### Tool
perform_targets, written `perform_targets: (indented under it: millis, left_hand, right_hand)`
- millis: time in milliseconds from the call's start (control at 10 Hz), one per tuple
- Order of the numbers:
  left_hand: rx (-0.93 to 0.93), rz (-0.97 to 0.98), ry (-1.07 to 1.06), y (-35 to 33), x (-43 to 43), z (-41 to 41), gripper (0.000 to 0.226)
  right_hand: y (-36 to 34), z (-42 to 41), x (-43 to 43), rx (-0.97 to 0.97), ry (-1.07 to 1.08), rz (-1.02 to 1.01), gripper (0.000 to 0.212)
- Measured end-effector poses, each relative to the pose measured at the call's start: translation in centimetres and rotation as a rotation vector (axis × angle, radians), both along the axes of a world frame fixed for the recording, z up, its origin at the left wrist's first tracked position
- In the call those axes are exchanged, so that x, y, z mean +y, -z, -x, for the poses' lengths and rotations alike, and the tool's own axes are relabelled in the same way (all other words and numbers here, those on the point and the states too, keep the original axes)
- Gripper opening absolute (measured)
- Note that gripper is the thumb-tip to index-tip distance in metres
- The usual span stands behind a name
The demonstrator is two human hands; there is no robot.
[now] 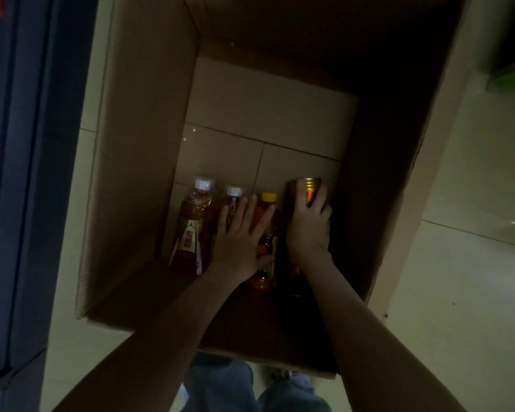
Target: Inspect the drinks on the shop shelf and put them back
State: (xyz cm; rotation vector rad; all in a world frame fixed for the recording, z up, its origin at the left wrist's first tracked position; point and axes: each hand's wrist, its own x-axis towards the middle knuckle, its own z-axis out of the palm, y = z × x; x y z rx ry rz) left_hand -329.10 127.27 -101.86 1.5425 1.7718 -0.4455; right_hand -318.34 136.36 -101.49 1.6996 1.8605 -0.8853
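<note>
Now | left hand (238, 237) flat on bottles (191, 224) | right hand (308, 226) seemingly grips can (312, 185)

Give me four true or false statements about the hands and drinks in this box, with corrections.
1. The right hand grips the gold-topped drink. True.
2. The left hand lifts a bottle into the air. False: it lies flat, fingers straight, over the second bottle inside the cardboard box.
3. The yellow-capped bottle lies between the hands. True.
4. The leftmost bottle has a red cap. False: its cap is white.
</note>
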Motion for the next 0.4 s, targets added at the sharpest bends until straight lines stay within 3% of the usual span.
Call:
perform_targets:
  millis: [200, 400]
  left_hand:
    - [0.082, -0.024, -0.051, -1.3, -0.1, 0.8, 0.095]
    - [0.076, 0.049, -0.184, -6.6, -0.6, 2.7, 0.082]
  right_hand:
    - [-1.5, -1.0, -2.2, -0.013, 0.107, 0.13, 0.083]
    - [-5.7, -0.7, -5.6, -0.088, -0.074, 0.108, 0.091]
